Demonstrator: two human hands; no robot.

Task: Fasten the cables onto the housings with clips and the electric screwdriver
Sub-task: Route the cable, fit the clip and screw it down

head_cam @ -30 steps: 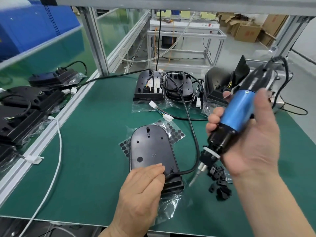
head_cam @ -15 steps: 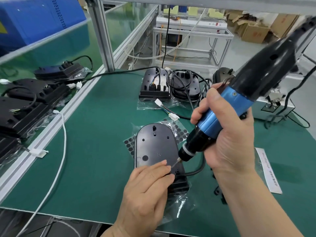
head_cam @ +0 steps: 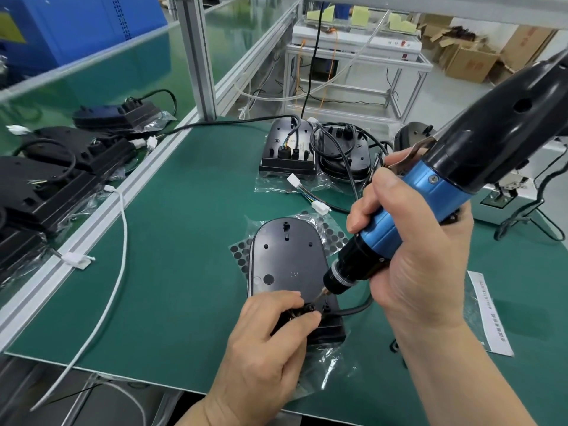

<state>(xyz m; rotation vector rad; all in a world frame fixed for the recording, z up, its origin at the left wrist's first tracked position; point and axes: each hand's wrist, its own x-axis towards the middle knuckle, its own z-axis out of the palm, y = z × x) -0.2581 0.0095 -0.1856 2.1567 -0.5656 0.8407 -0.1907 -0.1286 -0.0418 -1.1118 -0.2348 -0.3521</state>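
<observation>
Bit [head_cam: 319,295] now lowered onto clip [head_cam: 309,309] at housing [head_cam: 282,256] near end; left hand [head_cam: 264,342] pinches clip, right hand [head_cam: 412,265] grips screwdriver [head_cam: 430,195]; keep it square.

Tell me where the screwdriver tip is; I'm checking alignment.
Head view, lower centre: the tip of the electric screwdriver, gripped by the right hand, sits at the clip the left hand pinches on the near end of the housing.
</observation>
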